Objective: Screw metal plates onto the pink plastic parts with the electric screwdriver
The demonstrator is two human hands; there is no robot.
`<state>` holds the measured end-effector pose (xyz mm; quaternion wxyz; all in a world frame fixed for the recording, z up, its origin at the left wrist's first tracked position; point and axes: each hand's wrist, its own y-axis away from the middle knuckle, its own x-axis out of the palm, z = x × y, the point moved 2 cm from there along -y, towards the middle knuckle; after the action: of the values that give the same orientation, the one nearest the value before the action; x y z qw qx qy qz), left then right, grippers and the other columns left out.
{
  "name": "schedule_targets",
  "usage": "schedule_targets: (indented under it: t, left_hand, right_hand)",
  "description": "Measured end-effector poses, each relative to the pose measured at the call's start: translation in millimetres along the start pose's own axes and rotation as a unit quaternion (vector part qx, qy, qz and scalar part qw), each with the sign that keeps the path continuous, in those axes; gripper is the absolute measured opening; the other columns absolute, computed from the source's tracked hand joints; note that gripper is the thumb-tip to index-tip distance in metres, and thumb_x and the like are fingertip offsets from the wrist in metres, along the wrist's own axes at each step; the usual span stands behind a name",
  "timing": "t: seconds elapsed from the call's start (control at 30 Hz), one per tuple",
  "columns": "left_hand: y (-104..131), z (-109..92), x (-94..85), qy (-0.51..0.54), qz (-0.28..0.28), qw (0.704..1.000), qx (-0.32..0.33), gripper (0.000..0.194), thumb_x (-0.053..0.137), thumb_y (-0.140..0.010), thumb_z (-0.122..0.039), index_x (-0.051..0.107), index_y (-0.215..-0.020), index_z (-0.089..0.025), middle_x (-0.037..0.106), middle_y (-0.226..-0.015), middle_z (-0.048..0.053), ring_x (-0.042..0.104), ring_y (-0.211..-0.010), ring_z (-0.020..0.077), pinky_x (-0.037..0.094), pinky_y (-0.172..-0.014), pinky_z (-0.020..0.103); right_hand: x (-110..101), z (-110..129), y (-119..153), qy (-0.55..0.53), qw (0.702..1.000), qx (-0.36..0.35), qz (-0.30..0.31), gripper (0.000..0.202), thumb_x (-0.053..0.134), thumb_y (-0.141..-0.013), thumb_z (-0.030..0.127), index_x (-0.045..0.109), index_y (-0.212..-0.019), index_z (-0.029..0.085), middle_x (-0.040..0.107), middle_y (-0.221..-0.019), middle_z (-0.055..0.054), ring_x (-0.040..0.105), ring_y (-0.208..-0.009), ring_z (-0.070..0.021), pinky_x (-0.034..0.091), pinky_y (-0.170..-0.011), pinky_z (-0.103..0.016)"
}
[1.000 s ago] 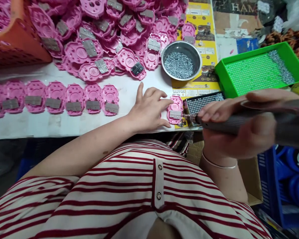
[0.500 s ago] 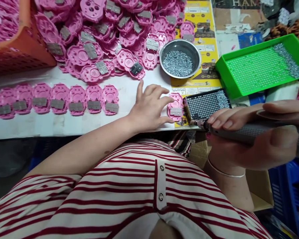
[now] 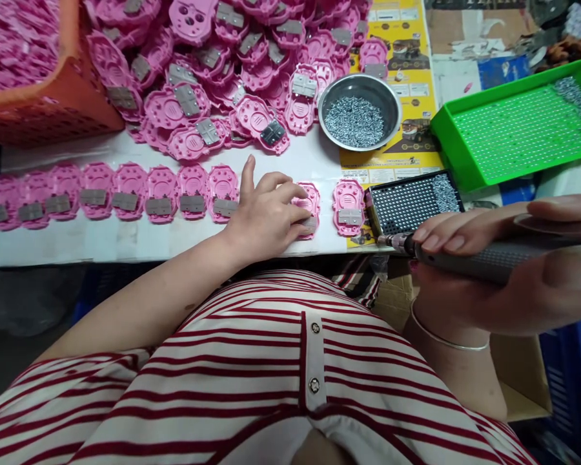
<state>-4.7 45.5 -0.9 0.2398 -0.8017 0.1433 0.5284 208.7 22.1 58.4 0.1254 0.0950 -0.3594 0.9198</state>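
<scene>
My left hand (image 3: 266, 216) reaches over the table with its fingers apart and slightly bent. Its index finger and thumb tips lie over the left side of a pink plastic part (image 3: 310, 199) that has a metal plate; a firm grip is not visible. Just right of it lies another such pink part with a silvery plate, beside a small black perforated tray (image 3: 401, 194) with screws at its right end. In my right hand (image 3: 503, 278) is a grey powered screwdriver (image 3: 484, 259), fingers wrapped around its body. The bit points left, near the black tray's front left corner.
A row of pink parts with plates runs along the left. Behind lies a heap of similar parts, beside an orange basket (image 3: 77, 84) of pink pieces. A metal bowl (image 3: 325, 123) of screws and a green tray (image 3: 494, 129) stand behind the black tray.
My left hand has moved left, away from the part beside the black tray. Another pink part now shows at its fingertips. The screwdriver stays in my right hand; the view has shifted slightly.
</scene>
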Motion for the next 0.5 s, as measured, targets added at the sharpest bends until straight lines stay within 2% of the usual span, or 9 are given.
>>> schedule_targets:
  t: [0.2,0.5]
  left_hand:
    - [4.6,0.4,2.0,-0.043,-0.028,0.999,0.013,0.019,0.06,-0.093,-0.036,0.076,-0.093,-0.026,0.072,-0.108,0.003,0.056,-0.11,0.0259,0.012,-0.119,0.07]
    - [0.0,3.3,2.0,-0.013,0.02,1.0,-0.008,0.014,0.066,-0.089,-0.03,0.077,-0.097,-0.029,0.073,-0.107,0.002,0.056,-0.11,0.0256,0.014,-0.117,0.072]
  right_hand:
    - [0.8,-3.0,-0.6,-0.02,0.999,0.009,0.028,0.015,0.063,-0.083,0.032,0.069,-0.094,0.023,0.065,-0.062,0.008,0.055,-0.047,-0.0086,0.053,-0.047,-0.028]
    - [-0.2,-2.6,-0.9,-0.019,1.0,0.006,0.005,0.015,0.066,-0.081,0.034,0.069,-0.09,0.022,0.065,-0.06,0.007,0.055,-0.046,-0.0107,0.054,-0.046,-0.03]
